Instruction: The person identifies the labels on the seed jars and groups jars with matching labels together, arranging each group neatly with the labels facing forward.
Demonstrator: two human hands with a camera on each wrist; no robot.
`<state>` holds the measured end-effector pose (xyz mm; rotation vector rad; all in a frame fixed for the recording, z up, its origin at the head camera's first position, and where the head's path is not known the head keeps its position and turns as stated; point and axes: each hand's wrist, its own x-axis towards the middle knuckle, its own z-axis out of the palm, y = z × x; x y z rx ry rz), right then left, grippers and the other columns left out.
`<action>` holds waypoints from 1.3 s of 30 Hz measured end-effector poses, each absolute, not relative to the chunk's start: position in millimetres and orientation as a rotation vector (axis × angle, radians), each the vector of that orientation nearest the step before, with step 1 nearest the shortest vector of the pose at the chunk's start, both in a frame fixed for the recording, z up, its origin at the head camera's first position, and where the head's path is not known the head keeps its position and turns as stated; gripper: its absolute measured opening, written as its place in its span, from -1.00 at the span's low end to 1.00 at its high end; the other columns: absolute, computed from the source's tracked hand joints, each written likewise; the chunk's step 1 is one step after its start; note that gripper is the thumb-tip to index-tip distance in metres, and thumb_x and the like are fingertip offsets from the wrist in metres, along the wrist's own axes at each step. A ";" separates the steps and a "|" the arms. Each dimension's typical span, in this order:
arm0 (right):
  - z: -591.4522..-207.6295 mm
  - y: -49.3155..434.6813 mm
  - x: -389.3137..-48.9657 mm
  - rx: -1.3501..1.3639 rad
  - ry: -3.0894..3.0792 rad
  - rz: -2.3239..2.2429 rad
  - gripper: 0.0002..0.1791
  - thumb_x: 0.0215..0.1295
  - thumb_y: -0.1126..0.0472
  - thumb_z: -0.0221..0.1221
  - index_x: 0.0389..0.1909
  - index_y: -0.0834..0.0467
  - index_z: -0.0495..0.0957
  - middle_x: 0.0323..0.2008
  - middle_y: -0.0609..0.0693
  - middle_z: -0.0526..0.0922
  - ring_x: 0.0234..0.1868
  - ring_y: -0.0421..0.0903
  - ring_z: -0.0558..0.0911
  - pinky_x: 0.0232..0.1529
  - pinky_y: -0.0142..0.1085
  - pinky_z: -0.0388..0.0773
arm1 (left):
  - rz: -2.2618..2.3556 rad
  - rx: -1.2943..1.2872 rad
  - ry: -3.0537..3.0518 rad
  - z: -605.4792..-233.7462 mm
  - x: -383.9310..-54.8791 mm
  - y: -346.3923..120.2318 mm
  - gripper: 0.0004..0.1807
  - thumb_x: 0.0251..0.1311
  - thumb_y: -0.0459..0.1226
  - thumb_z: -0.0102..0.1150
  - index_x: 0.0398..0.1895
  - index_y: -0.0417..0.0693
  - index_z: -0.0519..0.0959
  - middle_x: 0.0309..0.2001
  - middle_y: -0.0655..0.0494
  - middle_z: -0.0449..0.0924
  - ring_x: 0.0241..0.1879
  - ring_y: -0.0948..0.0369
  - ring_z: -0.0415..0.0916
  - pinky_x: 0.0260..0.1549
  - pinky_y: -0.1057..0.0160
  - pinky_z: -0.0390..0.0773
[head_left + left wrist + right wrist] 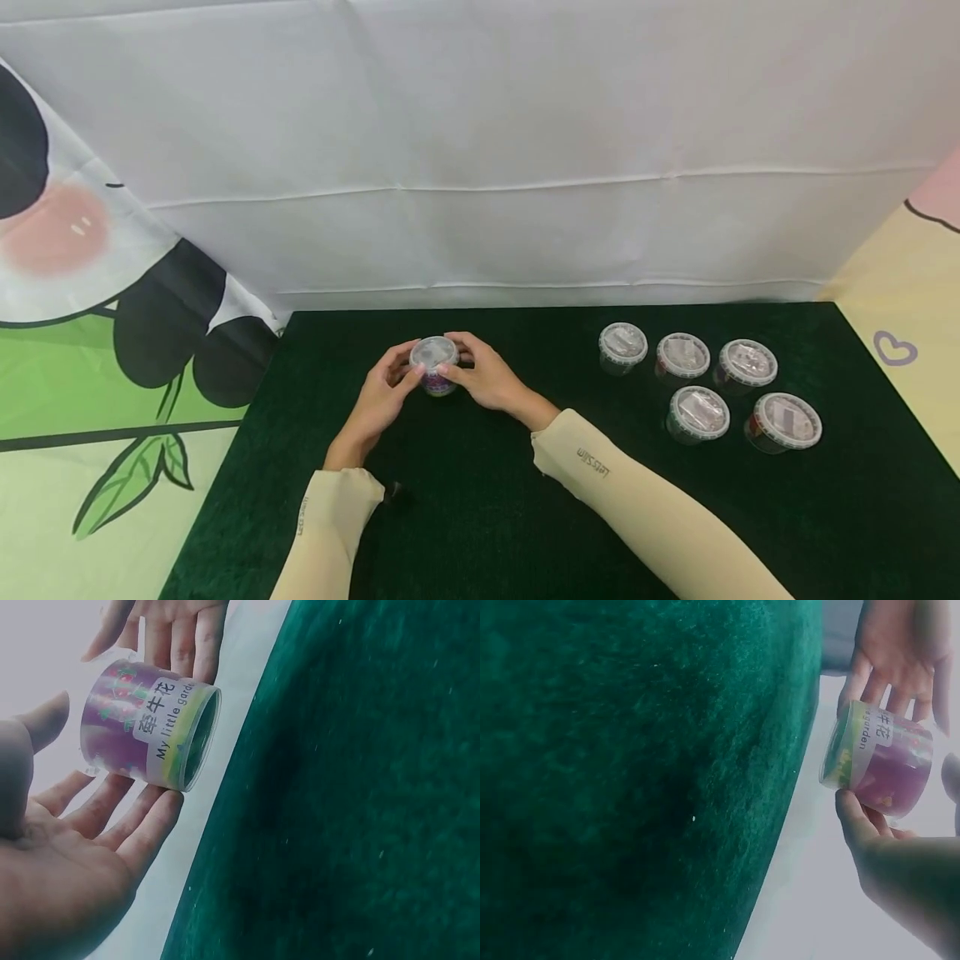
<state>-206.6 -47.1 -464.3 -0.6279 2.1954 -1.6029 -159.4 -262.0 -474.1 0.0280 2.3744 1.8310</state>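
Observation:
A small round clear plastic tub (435, 354) with a translucent lid and a purple label is between my two hands, above the cloth. Its label (161, 720) reads "My little garden" with Chinese characters and has printed flowers. My left hand (380, 402) holds the tub's left side, fingers against the wall and thumb toward the front. From the right, my right hand (487, 372) grips it, with its thumb at the front near the lid and fingers behind. In the right wrist view the tub (885, 757) has fingers touching both sides.
Several similar lidded tubs stand at the right of the dark green cloth (525, 517), among them one tub (622, 346) at the back and another (783, 422) nearer the front. A white curtain (480, 242) hangs behind the table. Printed fabric (150, 350) borders the left side.

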 end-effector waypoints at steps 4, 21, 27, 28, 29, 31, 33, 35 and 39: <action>-466.8 -55.7 -211.0 -0.618 2.208 -1.581 -0.35 0.60 0.18 0.18 0.58 0.22 0.22 0.43 0.24 0.44 0.47 0.18 0.46 0.48 0.03 0.42 | 1.814 0.019 2.382 -474.6 -163.1 -269.7 -0.43 0.65 -0.18 0.03 0.61 -0.06 0.23 0.57 -0.18 0.23 0.52 -0.17 0.20 0.54 -0.27 0.18; -476.2 -76.6 -220.4 -0.611 2.232 -1.565 -0.35 0.59 0.23 0.18 0.58 0.23 0.20 0.45 0.25 0.41 0.48 0.16 0.45 0.40 -0.07 0.52 | 1.821 -0.005 2.393 -488.7 -174.2 -284.5 -0.42 0.64 -0.27 0.01 0.63 -0.06 0.21 0.58 -0.17 0.25 0.55 -0.11 0.20 0.56 -0.17 0.19; -484.6 -77.1 -221.2 -0.580 2.236 -1.562 -0.33 0.58 0.26 0.19 0.59 0.21 0.19 0.48 0.23 0.38 0.50 0.13 0.44 0.40 -0.09 0.51 | 1.806 -0.002 2.392 -493.9 -177.0 -282.1 -0.41 0.64 -0.31 0.02 0.64 -0.07 0.19 0.61 -0.17 0.21 0.60 -0.12 0.14 0.56 -0.15 0.18; -486.1 -77.3 -221.3 -0.576 2.241 -1.557 -0.33 0.58 0.27 0.19 0.59 0.20 0.19 0.49 0.22 0.38 0.50 0.13 0.44 0.40 -0.09 0.52 | 1.803 -0.002 2.389 -494.9 -177.3 -281.4 -0.41 0.64 -0.31 0.01 0.64 -0.08 0.18 0.61 -0.17 0.20 0.60 -0.11 0.14 0.56 -0.14 0.17; -487.5 -77.6 -221.2 -0.572 2.246 -1.554 -0.33 0.57 0.27 0.20 0.59 0.20 0.19 0.49 0.22 0.38 0.50 0.12 0.44 0.40 -0.10 0.52 | 1.799 -0.006 2.385 -495.9 -177.3 -281.0 -0.41 0.64 -0.31 0.01 0.64 -0.08 0.18 0.62 -0.16 0.20 0.61 -0.10 0.13 0.56 -0.13 0.17; -489.9 -78.8 -220.5 -0.567 2.253 -1.551 -0.33 0.57 0.28 0.20 0.59 0.21 0.19 0.49 0.22 0.38 0.49 0.12 0.44 0.40 -0.09 0.52 | 1.795 -0.011 2.373 -497.4 -177.0 -280.1 -0.40 0.64 -0.31 -0.01 0.65 -0.09 0.15 0.63 -0.16 0.18 0.61 -0.09 0.12 0.57 -0.13 0.17; -492.0 -80.0 -219.5 -0.565 2.260 -1.549 -0.33 0.57 0.28 0.19 0.59 0.22 0.19 0.48 0.22 0.38 0.49 0.12 0.44 0.39 -0.09 0.53 | 1.793 -0.017 2.367 -498.7 -176.4 -280.1 -0.40 0.65 -0.32 -0.02 0.65 -0.09 0.14 0.63 -0.15 0.16 0.61 -0.09 0.12 0.57 -0.13 0.16; -493.1 -81.2 -218.4 -0.562 2.262 -1.549 -0.33 0.58 0.28 0.19 0.59 0.22 0.18 0.49 0.22 0.38 0.50 0.12 0.43 0.39 -0.09 0.53 | 1.791 -0.019 2.366 -499.7 -175.7 -280.7 -0.39 0.65 -0.32 -0.04 0.66 -0.10 0.12 0.64 -0.16 0.15 0.62 -0.10 0.11 0.57 -0.14 0.15; -494.1 -81.1 -217.3 -0.573 2.270 -1.539 -0.30 0.59 0.26 0.18 0.62 0.20 0.14 0.52 0.22 0.35 0.53 0.12 0.39 0.42 -0.08 0.50 | 1.778 -0.042 2.379 -500.7 -175.4 -280.8 -0.39 0.66 -0.31 -0.05 0.67 -0.08 0.10 0.64 -0.16 0.14 0.62 -0.11 0.09 0.57 -0.16 0.14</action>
